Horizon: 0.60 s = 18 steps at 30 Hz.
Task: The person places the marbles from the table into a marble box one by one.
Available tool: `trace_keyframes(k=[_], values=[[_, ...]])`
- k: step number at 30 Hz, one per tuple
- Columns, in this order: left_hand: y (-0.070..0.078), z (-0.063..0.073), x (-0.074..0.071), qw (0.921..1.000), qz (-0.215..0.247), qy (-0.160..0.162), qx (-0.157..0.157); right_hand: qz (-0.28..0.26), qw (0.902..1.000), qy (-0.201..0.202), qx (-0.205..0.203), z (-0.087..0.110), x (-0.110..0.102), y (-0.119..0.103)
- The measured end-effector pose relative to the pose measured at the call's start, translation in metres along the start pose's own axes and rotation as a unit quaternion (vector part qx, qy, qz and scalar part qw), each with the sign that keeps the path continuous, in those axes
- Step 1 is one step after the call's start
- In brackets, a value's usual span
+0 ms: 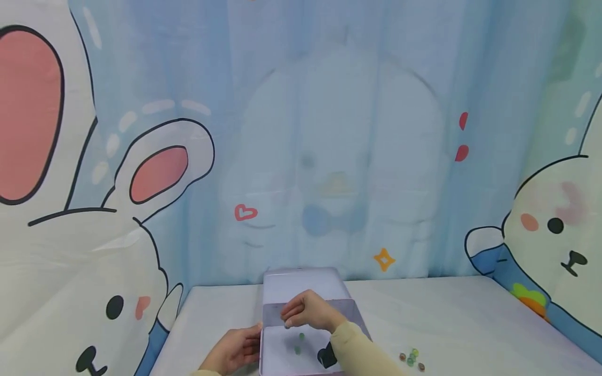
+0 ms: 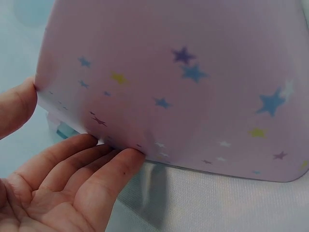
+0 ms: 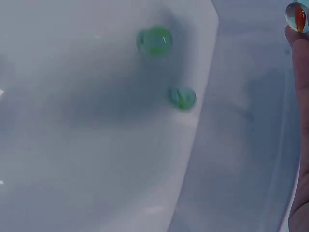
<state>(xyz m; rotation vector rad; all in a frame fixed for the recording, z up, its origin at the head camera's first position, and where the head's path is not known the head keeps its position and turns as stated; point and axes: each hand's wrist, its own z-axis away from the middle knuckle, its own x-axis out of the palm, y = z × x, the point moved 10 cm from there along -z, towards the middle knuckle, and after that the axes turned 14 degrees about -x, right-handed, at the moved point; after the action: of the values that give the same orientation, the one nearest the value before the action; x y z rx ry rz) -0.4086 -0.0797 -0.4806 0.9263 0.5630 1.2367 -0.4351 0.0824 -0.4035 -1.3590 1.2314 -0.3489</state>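
Observation:
A pale purple box (image 1: 262, 355) stands on the table with its lid (image 1: 303, 284) folded back. My left hand (image 1: 237, 347) holds the box's left side. In the left wrist view, the thumb sits at one edge of the star-patterned wall (image 2: 193, 111) and the fingertips touch its lower edge. Over the box, my right hand (image 1: 310, 312) pinches a clear marble (image 3: 297, 17) with an orange swirl at its fingertips. Two green marbles, one (image 3: 155, 41) a little apart from the other (image 3: 183, 98), lie on the box floor below that hand.
On the table (image 1: 451, 313), right of the box, lies a small group of several green and brown marbles (image 1: 411, 360). A black wrist camera (image 1: 326, 356) sits on the right wrist. Behind the table hangs a blue curtain (image 1: 282, 130) with cartoon animals.

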Motion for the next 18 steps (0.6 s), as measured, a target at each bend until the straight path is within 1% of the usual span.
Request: trace_keyframes(k=[4,7,9,13,18], values=[[0.000,-0.002,0.003,1.0000,0.007,-0.002,-0.001,-0.007,0.9999,-0.014,0.002,-0.008,0.018,0.004],[0.000,-0.004,0.007,0.9999,0.009,-0.008,0.000,-0.010,0.9999,-0.012,0.005,-0.011,0.024,0.008],[-0.001,-0.006,0.007,0.9999,0.011,-0.004,-0.006,-0.012,0.9998,-0.012,0.006,-0.013,0.028,0.011],[-0.003,-0.009,0.002,0.9998,0.012,0.007,-0.012,-0.019,0.9997,-0.017,-0.001,-0.016,0.033,0.015],[-0.003,-0.010,-0.004,0.9998,0.016,0.009,-0.003,-0.021,0.9995,-0.022,-0.007,-0.022,0.037,0.018]])
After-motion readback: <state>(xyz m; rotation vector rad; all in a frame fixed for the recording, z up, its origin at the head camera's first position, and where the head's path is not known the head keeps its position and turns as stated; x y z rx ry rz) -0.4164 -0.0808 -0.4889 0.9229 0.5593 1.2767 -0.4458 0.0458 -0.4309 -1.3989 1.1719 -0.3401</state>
